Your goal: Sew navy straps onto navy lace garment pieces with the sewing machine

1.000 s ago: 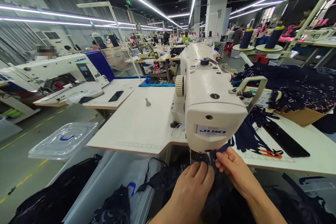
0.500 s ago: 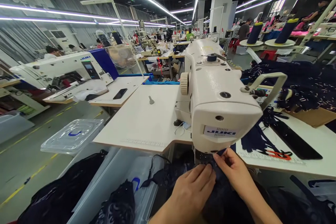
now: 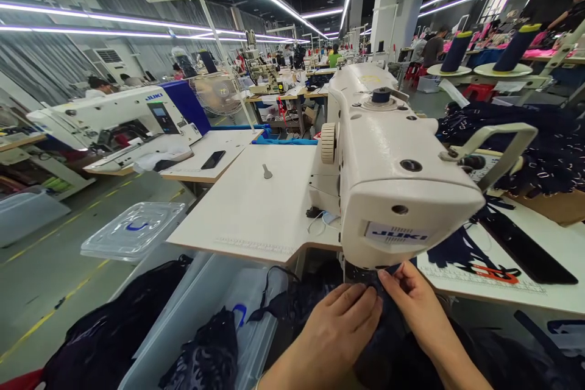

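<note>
A white sewing machine (image 3: 402, 195) marked JUKI stands in front of me. Under its head lies a dark navy garment (image 3: 315, 298), lacy in places, with a thin strap at its left. My left hand (image 3: 342, 323) presses on the cloth close to the needle area, fingers together and bent over the fabric. On the other side, my right hand (image 3: 411, 298) pinches the cloth's edge between thumb and fingers. The machine head hides the needle and the stitching spot.
A clear plastic bin (image 3: 205, 304) with dark garments stands at lower left, its lid (image 3: 134, 228) beyond. On the right tabletop lie orange-handled snips (image 3: 493, 273), a black phone-like slab (image 3: 530, 244) and navy straps. A small metal key-like piece (image 3: 267, 172) lies on the white table.
The view has shifted slightly, so the machine appears a little larger and farther right. Both hands keep their hold on the garment with hardly any movement.
</note>
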`<state>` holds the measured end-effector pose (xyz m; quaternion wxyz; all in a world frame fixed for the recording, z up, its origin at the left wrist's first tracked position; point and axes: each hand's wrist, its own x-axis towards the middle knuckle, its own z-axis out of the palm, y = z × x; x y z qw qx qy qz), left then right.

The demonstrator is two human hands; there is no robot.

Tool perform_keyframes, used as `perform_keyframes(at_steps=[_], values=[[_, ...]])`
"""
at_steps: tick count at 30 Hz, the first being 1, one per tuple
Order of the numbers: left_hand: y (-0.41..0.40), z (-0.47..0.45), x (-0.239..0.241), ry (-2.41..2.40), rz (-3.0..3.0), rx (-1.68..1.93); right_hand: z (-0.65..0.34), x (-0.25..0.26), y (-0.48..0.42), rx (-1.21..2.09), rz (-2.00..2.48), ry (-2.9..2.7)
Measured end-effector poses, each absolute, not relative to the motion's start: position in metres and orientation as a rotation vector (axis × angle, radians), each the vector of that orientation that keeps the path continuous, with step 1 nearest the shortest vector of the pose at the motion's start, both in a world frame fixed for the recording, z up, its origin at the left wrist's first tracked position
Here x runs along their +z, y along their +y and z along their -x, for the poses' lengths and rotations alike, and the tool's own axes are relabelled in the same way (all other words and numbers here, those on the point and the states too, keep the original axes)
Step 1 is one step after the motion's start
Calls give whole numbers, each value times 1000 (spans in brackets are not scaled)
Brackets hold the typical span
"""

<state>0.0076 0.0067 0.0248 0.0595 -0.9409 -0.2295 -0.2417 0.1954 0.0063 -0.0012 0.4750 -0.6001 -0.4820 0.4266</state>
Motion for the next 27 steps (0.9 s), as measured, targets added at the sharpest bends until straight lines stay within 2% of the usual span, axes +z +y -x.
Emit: perform_keyframes(at_steps=[8,14,20,27], values=[[13,-9,37,-643,2916,-690,-197,0,7,1036,1501,-1206],[5,-18,32,-813,2840,-603,-201,8,9,1088,1455,-1244],[-8,-31,9,-919,2483,-643,-208,10,38,941,1564,-1420],[-10,-38,0,-964,2406,-570,-213,18,51,814,1532,-1679]])
